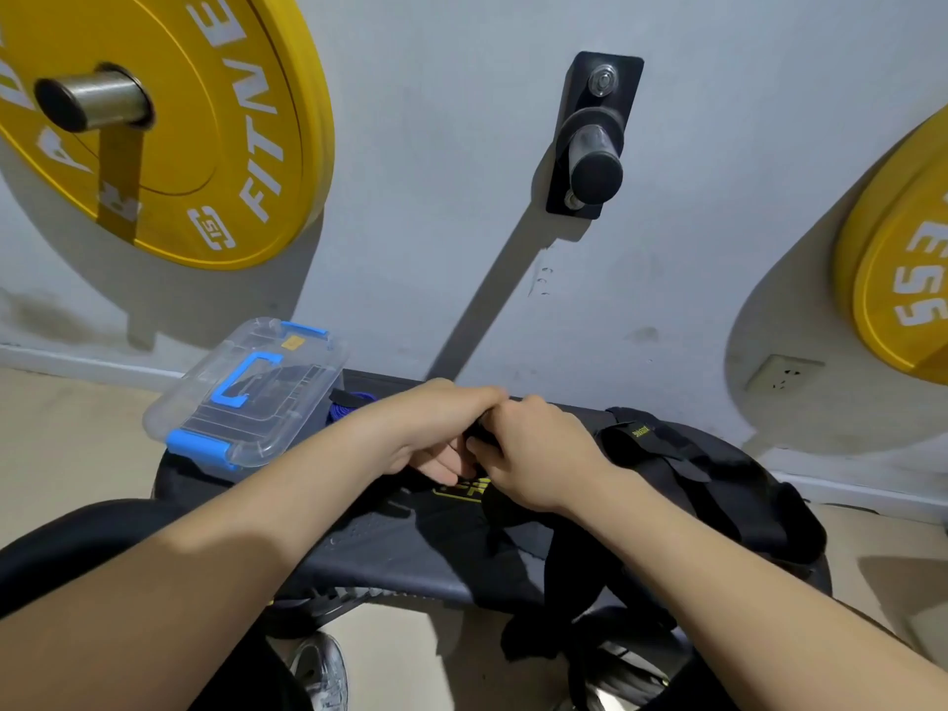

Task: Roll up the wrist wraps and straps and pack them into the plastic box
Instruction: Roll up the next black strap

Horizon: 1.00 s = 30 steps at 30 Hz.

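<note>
Presently both hands meet over the middle of a dark padded bench [410, 546]. The left hand [436, 428] and the right hand [536, 456] are knuckle to knuckle, and each has its fingers curled in around a black wrist wrap [479, 436] gripped between them. Only a small dark part of the wrap shows in the gap between the hands, so how tightly it is rolled cannot be told. The loose tail of this wrap runs from under the right hand across the pad and hangs over the near edge of the bench.

The clear plastic box [246, 392] has a blue handle and blue latches. It sits tilted on the far left end of the bench, left of the left forearm and apart from the hands. A blue strap [354, 405] lies just beside the box, partly hidden by the left wrist. A second black wrap [646, 438] with a yellow label lies on the right part of the pad.

On the wall behind are a yellow weight plate [154, 120] at upper left, another plate [903, 279] at right, and a black wall peg [595, 141] between them.
</note>
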Motion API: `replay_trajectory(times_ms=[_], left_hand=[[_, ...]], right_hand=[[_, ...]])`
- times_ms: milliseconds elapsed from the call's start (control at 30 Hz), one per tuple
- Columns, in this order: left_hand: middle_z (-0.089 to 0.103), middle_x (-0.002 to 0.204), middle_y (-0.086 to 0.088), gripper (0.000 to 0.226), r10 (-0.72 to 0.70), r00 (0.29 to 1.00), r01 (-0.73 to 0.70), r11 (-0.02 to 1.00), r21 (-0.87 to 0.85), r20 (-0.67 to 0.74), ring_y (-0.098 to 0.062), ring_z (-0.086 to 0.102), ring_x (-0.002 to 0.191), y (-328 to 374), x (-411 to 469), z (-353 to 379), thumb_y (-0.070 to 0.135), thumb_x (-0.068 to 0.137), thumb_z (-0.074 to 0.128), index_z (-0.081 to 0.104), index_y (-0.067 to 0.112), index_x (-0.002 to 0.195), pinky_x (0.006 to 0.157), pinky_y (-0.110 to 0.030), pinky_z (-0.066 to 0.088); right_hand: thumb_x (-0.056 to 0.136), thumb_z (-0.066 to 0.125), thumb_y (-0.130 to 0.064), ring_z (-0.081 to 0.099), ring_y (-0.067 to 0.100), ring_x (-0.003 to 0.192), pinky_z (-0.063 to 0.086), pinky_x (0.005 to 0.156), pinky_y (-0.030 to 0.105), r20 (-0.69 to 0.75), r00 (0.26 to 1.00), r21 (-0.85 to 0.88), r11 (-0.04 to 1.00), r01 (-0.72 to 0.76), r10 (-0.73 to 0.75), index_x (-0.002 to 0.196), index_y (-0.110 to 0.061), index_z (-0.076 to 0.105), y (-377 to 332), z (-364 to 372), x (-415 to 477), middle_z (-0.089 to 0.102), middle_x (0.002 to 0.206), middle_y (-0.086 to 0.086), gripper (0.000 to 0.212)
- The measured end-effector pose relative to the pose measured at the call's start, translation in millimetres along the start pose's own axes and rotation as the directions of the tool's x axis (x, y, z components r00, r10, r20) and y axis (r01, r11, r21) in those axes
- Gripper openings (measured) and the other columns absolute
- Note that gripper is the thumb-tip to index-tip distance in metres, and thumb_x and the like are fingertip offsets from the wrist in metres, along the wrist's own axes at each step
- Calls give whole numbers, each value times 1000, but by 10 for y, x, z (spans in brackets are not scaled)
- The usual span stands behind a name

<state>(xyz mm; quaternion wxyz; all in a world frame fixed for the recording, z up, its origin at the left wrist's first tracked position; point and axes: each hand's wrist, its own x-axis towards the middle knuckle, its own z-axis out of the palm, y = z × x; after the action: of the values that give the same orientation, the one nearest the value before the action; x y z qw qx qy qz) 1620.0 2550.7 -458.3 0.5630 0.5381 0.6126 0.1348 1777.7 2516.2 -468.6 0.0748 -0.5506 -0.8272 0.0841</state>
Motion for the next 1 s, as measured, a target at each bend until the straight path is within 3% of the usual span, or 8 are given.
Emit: replay_trajectory(times_ms=[300,367,500,600,667,767,867,1000], left_hand=[[81,104,-20,47,88,995,-76,970,-231,43,-37,82,92,67,15,-86,49,105,60,72,6,120,84,-45,68],[81,109,-18,40,103,994,-90,950,-300,27,-35,81,97,91,14,-92,41,105,64,71,4,118,93,-49,65],[74,102,-21,34,29,998,-50,889,-455,-53,-36,78,77,140,23,-115,25,108,44,64,4,125,83,-45,65],[70,106,-22,29,1,996,-48,861,-506,-93,-38,73,87,142,23,-141,22,111,42,60,6,128,98,-57,60],[72,108,-19,26,-4,992,-58,865,-499,-123,-34,71,91,128,30,-145,22,115,43,60,8,129,104,-60,56],[72,125,-25,29,7,995,-62,838,-542,-104,-35,72,95,113,18,-159,11,115,46,54,-1,141,88,-58,60],[68,134,-29,36,42,997,-71,798,-598,-62,-39,72,102,117,-33,-182,-11,110,42,51,-5,144,81,-56,61],[67,111,-22,46,99,995,-76,766,-638,1,-32,69,92,156,-102,-166,-26,100,32,59,1,126,78,-46,63]], right_hand=[[96,64,-33,58,25,74,48,64,39,85,993,177,982,60,-76,86,-22,52,64,-107,37,59,71,-9,18],[93,67,-31,56,13,68,50,68,39,95,991,225,972,72,-95,106,-21,59,99,-123,38,56,68,-13,19],[86,69,-34,53,6,70,47,74,29,183,977,276,959,56,-110,163,-31,33,71,-178,-1,52,71,-19,84],[84,61,-45,59,-4,68,45,69,27,244,968,439,896,-61,-54,145,-31,50,20,-262,-4,64,72,-19,64],[81,50,-42,58,-1,68,49,73,34,190,982,553,827,-100,-8,107,-22,72,8,-364,14,69,73,-14,40],[74,44,-32,50,21,59,42,66,40,66,982,746,645,-167,177,57,-14,60,12,-484,21,57,57,10,30],[79,45,-34,37,28,73,31,72,47,75,922,868,431,-248,380,77,-12,51,81,-466,86,42,75,16,23],[108,55,-19,58,21,71,44,68,34,74,922,925,319,-206,381,87,-10,65,44,-350,128,62,76,9,25]])
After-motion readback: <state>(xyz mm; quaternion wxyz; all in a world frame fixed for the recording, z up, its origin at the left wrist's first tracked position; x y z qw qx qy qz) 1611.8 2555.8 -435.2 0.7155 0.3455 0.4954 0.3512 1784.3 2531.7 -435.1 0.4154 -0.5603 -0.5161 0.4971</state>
